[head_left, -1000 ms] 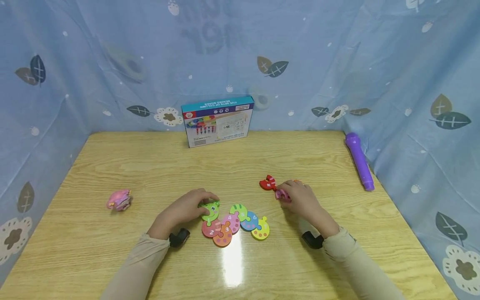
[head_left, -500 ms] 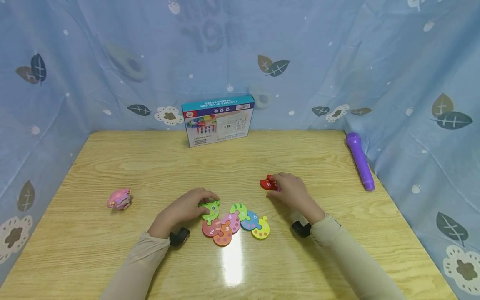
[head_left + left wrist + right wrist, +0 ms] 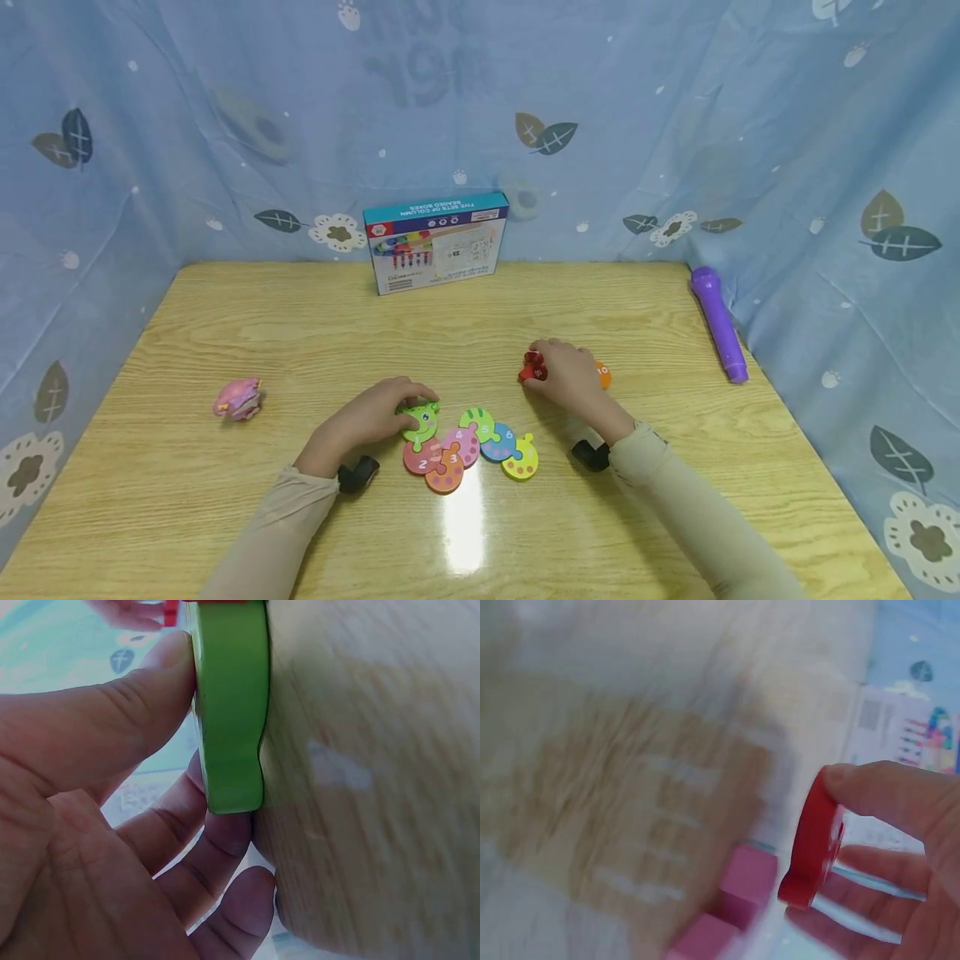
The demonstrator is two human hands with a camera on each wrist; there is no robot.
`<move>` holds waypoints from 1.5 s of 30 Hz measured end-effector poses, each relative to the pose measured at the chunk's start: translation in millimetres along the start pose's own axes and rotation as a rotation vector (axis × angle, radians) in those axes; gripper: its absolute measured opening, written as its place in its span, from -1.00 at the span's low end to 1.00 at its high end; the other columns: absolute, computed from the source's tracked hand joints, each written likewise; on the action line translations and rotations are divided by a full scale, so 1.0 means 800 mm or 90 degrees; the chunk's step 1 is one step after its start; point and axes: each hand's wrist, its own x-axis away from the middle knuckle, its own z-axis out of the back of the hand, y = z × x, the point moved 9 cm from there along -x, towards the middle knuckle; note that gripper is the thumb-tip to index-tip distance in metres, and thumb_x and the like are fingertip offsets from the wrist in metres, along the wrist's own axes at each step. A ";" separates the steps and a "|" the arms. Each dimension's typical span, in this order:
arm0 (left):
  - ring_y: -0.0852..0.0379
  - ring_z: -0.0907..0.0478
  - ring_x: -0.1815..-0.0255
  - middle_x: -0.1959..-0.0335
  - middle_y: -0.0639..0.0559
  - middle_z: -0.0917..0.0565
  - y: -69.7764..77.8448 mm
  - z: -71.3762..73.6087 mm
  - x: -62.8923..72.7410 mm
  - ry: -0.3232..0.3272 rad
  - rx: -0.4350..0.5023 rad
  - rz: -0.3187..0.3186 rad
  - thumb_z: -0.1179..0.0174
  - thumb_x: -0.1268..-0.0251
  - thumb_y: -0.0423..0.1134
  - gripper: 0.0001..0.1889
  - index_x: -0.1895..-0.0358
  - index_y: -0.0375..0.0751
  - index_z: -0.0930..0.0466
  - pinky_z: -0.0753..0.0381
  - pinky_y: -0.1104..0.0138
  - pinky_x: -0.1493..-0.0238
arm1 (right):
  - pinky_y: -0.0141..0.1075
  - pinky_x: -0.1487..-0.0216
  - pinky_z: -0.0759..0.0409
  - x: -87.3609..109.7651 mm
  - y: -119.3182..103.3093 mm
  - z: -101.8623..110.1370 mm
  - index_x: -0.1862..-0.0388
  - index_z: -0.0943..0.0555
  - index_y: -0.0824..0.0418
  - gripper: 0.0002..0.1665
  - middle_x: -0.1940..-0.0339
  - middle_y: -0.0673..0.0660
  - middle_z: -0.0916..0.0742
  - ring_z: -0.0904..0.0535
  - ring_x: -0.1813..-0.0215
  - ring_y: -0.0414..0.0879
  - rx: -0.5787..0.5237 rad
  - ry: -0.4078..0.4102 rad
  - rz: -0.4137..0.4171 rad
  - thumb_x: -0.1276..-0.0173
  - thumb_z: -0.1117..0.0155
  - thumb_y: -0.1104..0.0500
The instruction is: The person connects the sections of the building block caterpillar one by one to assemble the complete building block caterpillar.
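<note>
My left hand (image 3: 369,415) pinches the green caterpillar-head puzzle piece (image 3: 424,423), which bears a 1 and lies on the table. Joined to it is a chain of colourful numbered puzzle pieces (image 3: 446,475), ending in a yellow piece (image 3: 522,460). Farther back to the right, my right hand (image 3: 572,377) holds the red puzzle piece (image 3: 814,844) between thumb and fingers, tilted on edge in the right wrist view. A pink puzzle piece (image 3: 751,876) shows beside it there; in the head view my right hand hides it. An orange piece marked 10 (image 3: 604,373) peeks out behind that hand.
A picture box (image 3: 438,246) stands at the back of the wooden table (image 3: 300,325). A small pink toy (image 3: 238,399) lies at the left, and a purple toy microphone (image 3: 718,325) lies along the right edge. Blue patterned cloth (image 3: 630,100) surrounds the table.
My right hand has moved left from the pink piece to the red one, gripped it and tipped it up. The orange piece now shows more. My left hand has stayed put.
</note>
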 end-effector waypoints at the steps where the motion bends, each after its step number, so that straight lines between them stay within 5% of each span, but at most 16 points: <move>1: 0.10 -0.47 0.06 0.12 0.09 -0.54 -0.001 0.000 0.000 0.000 -0.002 0.002 -0.25 -0.14 -0.33 -0.64 -0.03 0.03 -0.57 -0.44 0.14 -0.04 | 0.02 0.11 -0.45 0.003 -0.005 0.002 0.00 -0.56 0.19 -0.44 0.17 0.12 -0.65 -0.56 0.14 0.02 -0.004 -0.003 0.026 -0.04 -0.42 -0.03; 9: 0.07 -0.48 0.05 0.13 0.07 -0.55 -0.001 0.002 0.001 -0.002 -0.009 0.002 -0.25 -0.13 -0.35 -0.64 -0.04 0.00 -0.57 -0.44 0.13 -0.03 | 0.06 -0.03 -0.41 0.041 -0.046 0.012 0.00 -0.59 0.14 -0.47 0.06 0.05 -0.63 -0.50 -0.02 0.00 -0.049 -0.042 0.267 0.01 -0.48 0.15; 15: 0.07 -0.48 0.04 0.13 0.07 -0.55 -0.002 0.001 0.000 -0.003 -0.005 0.009 -0.25 -0.14 -0.35 -0.64 -0.03 0.02 -0.58 -0.44 0.12 -0.05 | -0.04 -0.07 -0.42 0.069 -0.059 0.003 0.01 -0.60 0.09 -0.49 0.03 0.01 -0.62 -0.48 -0.06 -0.02 -0.054 -0.106 0.354 0.02 -0.48 0.22; 21: 0.08 -0.48 0.05 0.14 0.07 -0.54 0.001 0.001 0.001 0.000 -0.007 0.000 -0.25 -0.13 -0.35 -0.64 -0.03 0.01 -0.58 -0.45 0.13 -0.03 | -0.21 -0.03 -0.49 0.082 -0.063 0.001 0.02 -0.61 0.08 -0.51 0.03 -0.02 -0.63 -0.49 -0.02 -0.09 -0.054 -0.123 0.377 0.00 -0.46 0.25; 36: 0.08 -0.47 0.07 0.14 0.07 -0.54 0.002 0.002 0.000 0.000 -0.008 -0.004 -0.25 -0.13 -0.36 -0.64 -0.03 0.00 -0.57 -0.44 0.13 -0.01 | -0.10 -0.09 -0.43 0.093 -0.064 -0.001 -0.02 -0.59 0.05 -0.49 0.02 -0.04 -0.61 -0.45 -0.07 -0.09 -0.038 -0.112 0.397 -0.05 -0.39 0.35; 45: 0.06 -0.48 0.05 0.14 0.07 -0.54 0.002 -0.002 0.003 0.004 0.007 0.003 -0.25 -0.11 -0.38 -0.64 -0.01 -0.01 -0.58 -0.43 0.12 -0.03 | -0.06 -0.14 -0.38 0.095 -0.065 -0.018 -0.07 -0.56 0.05 -0.50 -0.02 -0.04 -0.61 -0.43 -0.11 -0.07 0.013 -0.149 0.374 -0.11 -0.35 0.30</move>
